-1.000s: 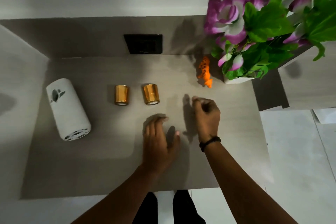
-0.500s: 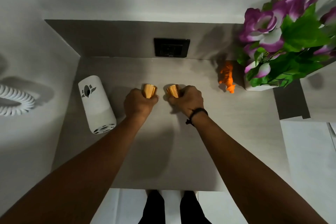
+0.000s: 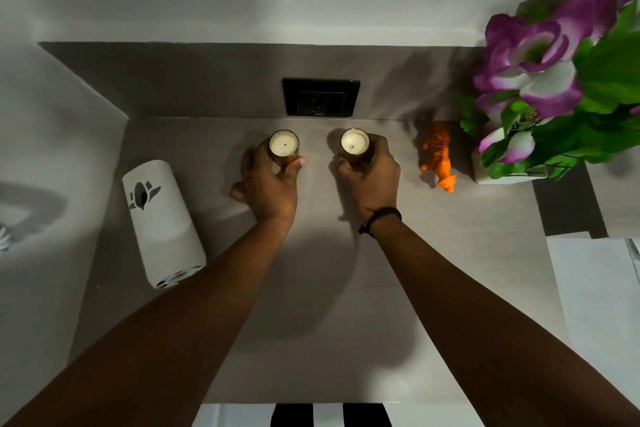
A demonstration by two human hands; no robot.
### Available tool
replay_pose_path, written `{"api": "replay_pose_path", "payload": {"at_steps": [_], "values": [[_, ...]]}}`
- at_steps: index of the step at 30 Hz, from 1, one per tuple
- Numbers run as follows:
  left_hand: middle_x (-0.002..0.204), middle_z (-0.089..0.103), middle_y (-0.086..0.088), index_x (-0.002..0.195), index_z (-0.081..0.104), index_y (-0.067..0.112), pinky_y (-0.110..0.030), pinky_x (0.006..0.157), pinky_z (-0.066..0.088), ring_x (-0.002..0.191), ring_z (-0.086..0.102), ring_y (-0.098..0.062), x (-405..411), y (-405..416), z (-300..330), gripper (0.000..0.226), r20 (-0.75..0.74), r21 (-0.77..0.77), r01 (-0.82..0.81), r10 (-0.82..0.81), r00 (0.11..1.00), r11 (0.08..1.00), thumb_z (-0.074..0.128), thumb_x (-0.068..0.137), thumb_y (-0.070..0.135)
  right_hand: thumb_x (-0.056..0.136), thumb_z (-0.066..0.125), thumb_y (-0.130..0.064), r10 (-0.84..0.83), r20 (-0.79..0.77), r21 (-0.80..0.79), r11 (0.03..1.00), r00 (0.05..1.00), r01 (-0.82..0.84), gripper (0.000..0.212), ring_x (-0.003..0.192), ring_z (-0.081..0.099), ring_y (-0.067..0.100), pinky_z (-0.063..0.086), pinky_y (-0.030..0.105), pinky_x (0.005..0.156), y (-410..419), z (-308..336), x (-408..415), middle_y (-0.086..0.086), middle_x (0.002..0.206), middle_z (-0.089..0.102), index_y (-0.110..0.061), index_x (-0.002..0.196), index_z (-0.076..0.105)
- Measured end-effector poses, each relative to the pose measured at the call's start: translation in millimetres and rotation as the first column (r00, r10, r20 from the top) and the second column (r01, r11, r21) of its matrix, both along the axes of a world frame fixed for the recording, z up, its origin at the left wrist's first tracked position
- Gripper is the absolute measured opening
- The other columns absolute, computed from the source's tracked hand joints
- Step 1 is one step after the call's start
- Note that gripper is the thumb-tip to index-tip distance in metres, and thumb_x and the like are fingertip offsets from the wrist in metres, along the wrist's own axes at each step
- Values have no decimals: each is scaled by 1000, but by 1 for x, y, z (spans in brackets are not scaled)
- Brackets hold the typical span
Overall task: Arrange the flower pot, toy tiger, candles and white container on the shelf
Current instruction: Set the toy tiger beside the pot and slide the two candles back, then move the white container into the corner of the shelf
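Standing both candles upright, left hand (image 3: 268, 180) clamps left candle (image 3: 284, 146), right hand (image 3: 372, 177) clamps right candle (image 3: 355, 144); toy tiger (image 3: 439, 158) lies at 3 o'clock.

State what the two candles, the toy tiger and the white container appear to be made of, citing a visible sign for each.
Candles: pale matte wax with a dark wick dot, in shiny amber cups, perhaps glass or foil.
Toy tiger: likely moulded plastic, uniformly bright orange with painted dark stripes.
White container: probably matte plastic, smooth with cut-out vents at its end; ceramic is possible.
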State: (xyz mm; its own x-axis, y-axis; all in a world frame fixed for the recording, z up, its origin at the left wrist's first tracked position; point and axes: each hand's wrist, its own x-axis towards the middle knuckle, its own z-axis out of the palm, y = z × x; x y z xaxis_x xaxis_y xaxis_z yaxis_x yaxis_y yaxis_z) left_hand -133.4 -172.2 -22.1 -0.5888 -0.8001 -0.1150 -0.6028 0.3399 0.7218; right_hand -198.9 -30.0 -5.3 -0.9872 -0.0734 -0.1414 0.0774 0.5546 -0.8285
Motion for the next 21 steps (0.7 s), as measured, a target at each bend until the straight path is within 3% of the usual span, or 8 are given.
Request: {"api": "replay_pose_path", "payload": {"at_steps": [4,7,9,11,13,16,19,21], "values": [[165,54,-8,149,59,22,-51,117,24,160,40,-28,-5,-4,-4,76,39,-24,-9,10,999,1000,88,86,52,87,91,-22,-6,15,-22,1000,1000,7,80,143,58,34,51,47,122,-1,-6,2,14,151,65,-8,155,52],[174,42,-9,166,42,19,-53,125,25,165,32,-29,7,-3,5,104,49,2,19,-19,999,1000,90,82,58,84,92,-50,20,47,-1,1000,999,-20,114,160,35,28,33,38,127,2,-11,40,9,171,42,-16,171,27],[177,35,-13,169,35,16,-57,129,22,168,25,-32,24,-6,16,106,127,-74,53,-44,991,996,83,87,62,89,79,-70,116,-25,97,989,993,-113,114,162,32,27,29,40,129,5,-16,72,8,175,36,-19,173,21],[181,26,-17,171,31,18,-63,131,15,171,13,-36,45,-14,31,98,253,-189,110,-60,966,976,71,95,66,97,57,-81,328,-134,361,895,935,-263,105,167,29,30,24,46,134,9,-25,98,10,179,33,-20,174,22],[182,17,-19,171,28,21,-67,131,11,172,4,-38,69,-31,49,91,318,-303,171,-70,946,938,62,100,66,102,36,-85,557,-127,593,706,821,-387,98,171,22,33,18,54,137,11,-32,114,11,183,25,-24,176,19],[180,24,-22,170,32,18,-70,129,17,170,12,-42,103,-68,75,90,320,-408,139,-1,947,902,64,99,64,103,25,-86,662,-78,690,576,745,-439,91,171,18,38,16,62,137,12,-31,119,11,185,16,-34,177,13],[164,45,-26,161,39,8,-68,122,32,155,40,-48,138,-106,84,108,440,-269,-40,160,884,962,75,84,74,103,23,-86,661,-52,703,557,749,-443,90,172,15,39,16,66,136,10,-25,117,10,186,13,-37,177,9],[148,64,-20,150,51,7,-59,118,47,138,61,-44,156,-119,83,121,447,63,-197,149,882,978,84,63,83,103,22,-85,661,-47,712,548,749,-439,89,172,13,38,15,66,136,9,-26,117,9,186,12,-38,177,7]]}}
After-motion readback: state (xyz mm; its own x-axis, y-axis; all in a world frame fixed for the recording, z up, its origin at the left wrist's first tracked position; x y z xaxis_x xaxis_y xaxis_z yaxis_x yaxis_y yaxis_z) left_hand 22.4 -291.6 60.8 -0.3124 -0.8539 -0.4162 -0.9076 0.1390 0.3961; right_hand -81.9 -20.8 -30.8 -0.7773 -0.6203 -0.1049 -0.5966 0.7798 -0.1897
